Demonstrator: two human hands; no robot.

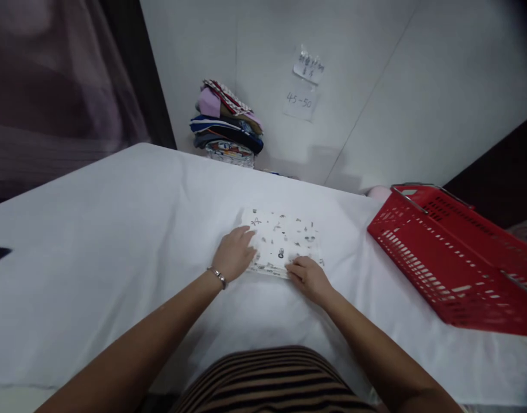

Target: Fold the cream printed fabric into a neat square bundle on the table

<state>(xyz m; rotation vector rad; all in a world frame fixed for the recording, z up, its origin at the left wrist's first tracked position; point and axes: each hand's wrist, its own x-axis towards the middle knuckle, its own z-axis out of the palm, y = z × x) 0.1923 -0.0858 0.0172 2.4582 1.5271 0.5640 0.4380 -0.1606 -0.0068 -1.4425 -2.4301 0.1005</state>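
Observation:
A white folded cloth (285, 238) printed with small dark motifs lies flat on the white-covered table (138, 258). Its layered fold shows along the near edge; what kind of garment it is cannot be made out. My left hand (234, 253), with a bracelet at the wrist, rests at the cloth's left side, fingers stretched out and apart over the edge. At the near right corner, my right hand (307, 276) has its fingers closed on the cloth's edge, thumb on top.
A red plastic basket (418, 258) with metal handles stands on the right of the table. Beyond the far edge, a stack of folded clothes (229, 126) rises against the white wall (358, 69). A handwritten sign (298, 102) hangs there. Dark pinkish drapery (57, 86) is at left.

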